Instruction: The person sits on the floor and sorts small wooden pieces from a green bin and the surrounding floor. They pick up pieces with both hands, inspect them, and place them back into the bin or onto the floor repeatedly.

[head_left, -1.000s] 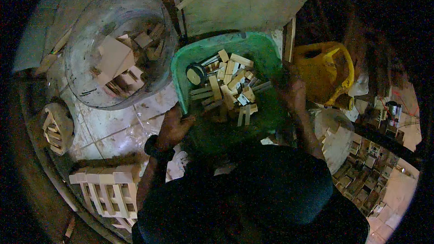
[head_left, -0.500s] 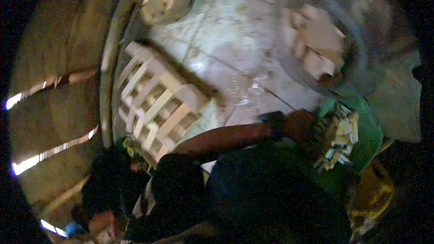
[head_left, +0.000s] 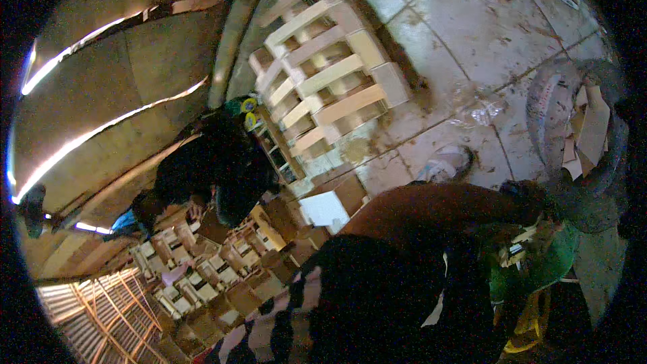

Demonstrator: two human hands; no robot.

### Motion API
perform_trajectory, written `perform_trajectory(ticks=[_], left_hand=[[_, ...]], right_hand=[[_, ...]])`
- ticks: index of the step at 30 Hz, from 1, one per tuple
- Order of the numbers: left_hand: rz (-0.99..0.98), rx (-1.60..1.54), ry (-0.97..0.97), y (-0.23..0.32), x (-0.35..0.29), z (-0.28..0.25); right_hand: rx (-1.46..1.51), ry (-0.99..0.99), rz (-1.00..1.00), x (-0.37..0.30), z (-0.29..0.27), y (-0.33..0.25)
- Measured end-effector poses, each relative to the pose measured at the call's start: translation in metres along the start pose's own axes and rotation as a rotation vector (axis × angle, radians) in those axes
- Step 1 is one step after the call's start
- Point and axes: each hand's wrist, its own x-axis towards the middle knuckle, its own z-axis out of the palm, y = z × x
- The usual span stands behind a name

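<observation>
My left forearm, bare with a dark band at the wrist, stretches across to the right. My left hand (head_left: 544,213) is over a green basin (head_left: 565,246), dark and hard to make out, so its fingers do not show clearly. Small pale and dark pieces (head_left: 520,246) lie in the basin beside the hand. I cannot make out my right hand against the dark clothing and shadow.
A stack of pale wooden blocks (head_left: 330,61) stands on the tiled floor (head_left: 458,20). A tub of flat wooden pieces (head_left: 590,128) is at the right. At the left another person (head_left: 209,162) bends beside trays of wooden parts (head_left: 209,269). Clear plastic (head_left: 475,108) lies on the floor.
The view has swung, so the block stack sits higher and further right, and the tub and basin lie nearer the right rim. The trays at lower left have come into view. My left hand stays at the basin.
</observation>
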Motion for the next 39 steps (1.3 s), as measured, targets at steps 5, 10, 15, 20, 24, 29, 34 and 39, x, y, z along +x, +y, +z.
perform_trajectory(ticks=[5, 10, 15, 20, 24, 29, 34, 39], left_hand=[[-0.107, -0.005, 0.127, 0.074, -0.024, 0.003], [-0.162, -0.009, 0.282, 0.142, -0.040, 0.011], [-0.161, 0.076, 0.382, 0.191, -0.052, -0.001], [-0.229, 0.144, 0.488, 0.249, -0.075, -0.032], [-0.312, 0.170, 0.635, 0.249, -0.136, -0.055], [-0.239, 0.057, 0.920, 0.183, -0.294, -0.053], [-0.518, -0.547, 1.477, 0.159, -0.496, 0.045], [-1.245, -0.848, 1.583, 0.227, -0.633, 0.247]], right_hand=[[-0.086, -0.098, -0.074, -0.005, -0.055, -0.016], [-0.188, -0.189, -0.206, -0.015, -0.123, -0.036], [-0.252, -0.233, -0.369, -0.063, -0.183, -0.045], [-0.376, -0.308, -0.556, -0.122, -0.253, -0.072], [-0.457, -0.309, -0.716, -0.151, -0.278, -0.117], [-0.476, -0.234, -0.971, -0.160, -0.267, -0.205], [-0.512, -0.140, -1.402, -0.180, -0.266, -0.301], [-0.740, -0.417, -1.794, -0.224, -0.253, -0.441]])
